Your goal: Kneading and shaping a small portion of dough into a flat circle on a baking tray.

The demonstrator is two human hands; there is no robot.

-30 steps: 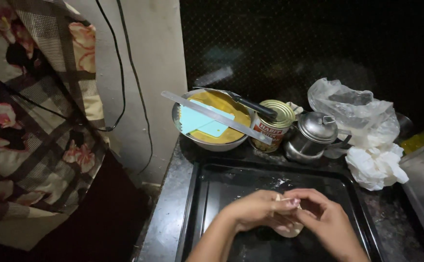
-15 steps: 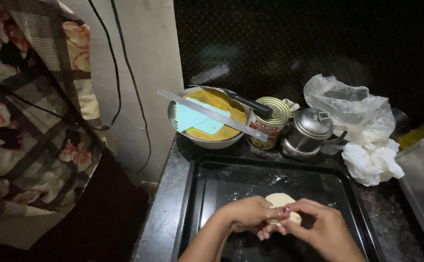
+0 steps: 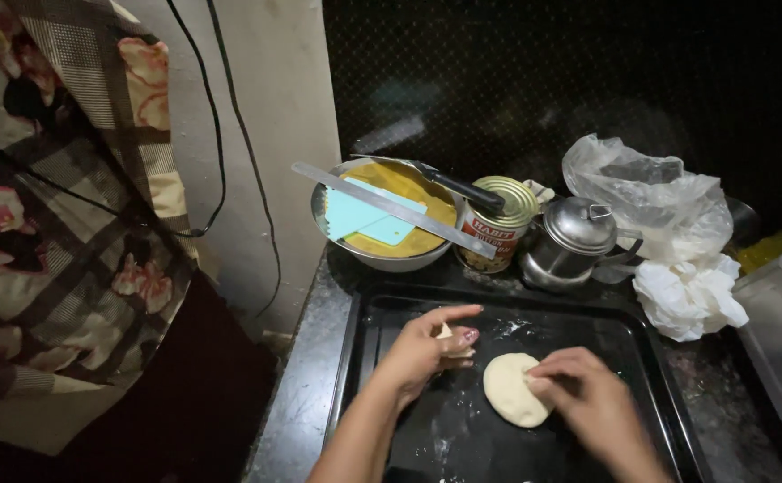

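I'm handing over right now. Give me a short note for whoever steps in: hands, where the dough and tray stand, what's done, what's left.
Left hand: over the black tray, a small piece of dough pinched in its grip.
Right hand: fingertips pressing the right edge of the flat dough round, which lies on the tray.
Behind the tray: a metal bowl of yellow filling with a teal scraper, a metal ruler and a knife across it, a tin can, a small metal pot.
Done: one round flattened and laid down.
Left: the small piece is still in hand, not yet on the tray.
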